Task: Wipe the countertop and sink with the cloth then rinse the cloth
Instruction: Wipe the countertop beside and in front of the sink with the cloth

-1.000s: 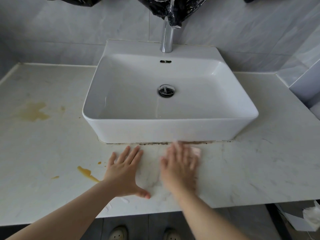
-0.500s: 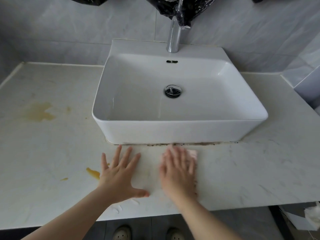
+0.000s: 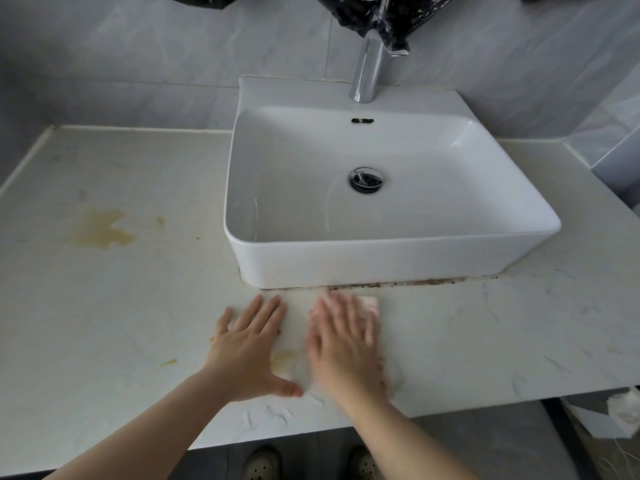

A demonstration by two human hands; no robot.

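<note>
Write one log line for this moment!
left hand flat on countertop | right hand pressing cloth, blurred | yellow stain at left

Just the one view here: a wide-angle head cam right in front of the sink point(image 3: 381, 261), tilted down and facing the tiled wall point(image 3: 138, 64) behind it. It's close in. The sink sits a bit right of centre, the surface point(image 3: 104, 306) spreads out on both sides of it, and a strip of floor point(image 3: 485, 434) shows below the near edge.
</note>
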